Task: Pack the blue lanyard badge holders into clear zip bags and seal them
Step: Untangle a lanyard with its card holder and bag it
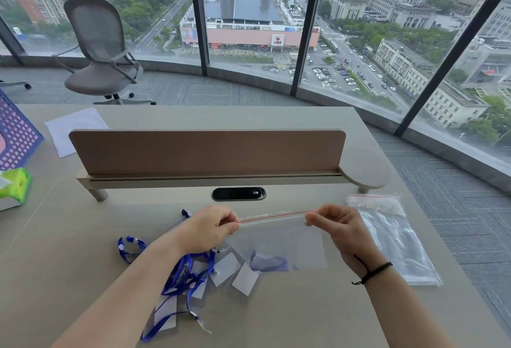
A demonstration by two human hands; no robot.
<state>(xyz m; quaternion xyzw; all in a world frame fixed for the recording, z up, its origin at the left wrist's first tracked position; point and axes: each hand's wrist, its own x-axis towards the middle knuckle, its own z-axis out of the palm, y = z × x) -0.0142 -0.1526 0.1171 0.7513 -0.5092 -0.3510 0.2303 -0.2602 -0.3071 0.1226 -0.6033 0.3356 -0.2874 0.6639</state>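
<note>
- Both forearms reach in from the near edge of the desk (276, 320); the right wrist wears a dark cord bracelet (372, 274).
- Loose lanyards (188, 273) with clear badge holders lie in a blue tangle on the desk, under and just beside the left forearm, on the near left of the bag.
- Held up between the two hands is one clear zip bag (279, 242), its red-lined top edge stretched level from hand to hand.
- Left hand (207, 230) pinches the bag's left top corner between thumb and curled fingers.
- Right hand (337, 226) pinches the right top corner the same way; the hands are well apart, one at each end of the red line.
- Something blue shows through the bag's lower left part; whether it lies inside or behind the bag I cannot tell.
- Right of the bag, a stack of spare bags (392, 239) lies flat on the desk.
- Beyond the bag stand a dark cable port (238, 194) and a low divider (207, 151).
- Far left of the bag sits a green pack (15, 187).
- Past the divider, a grey chair (102, 51) faces the windows.
</note>
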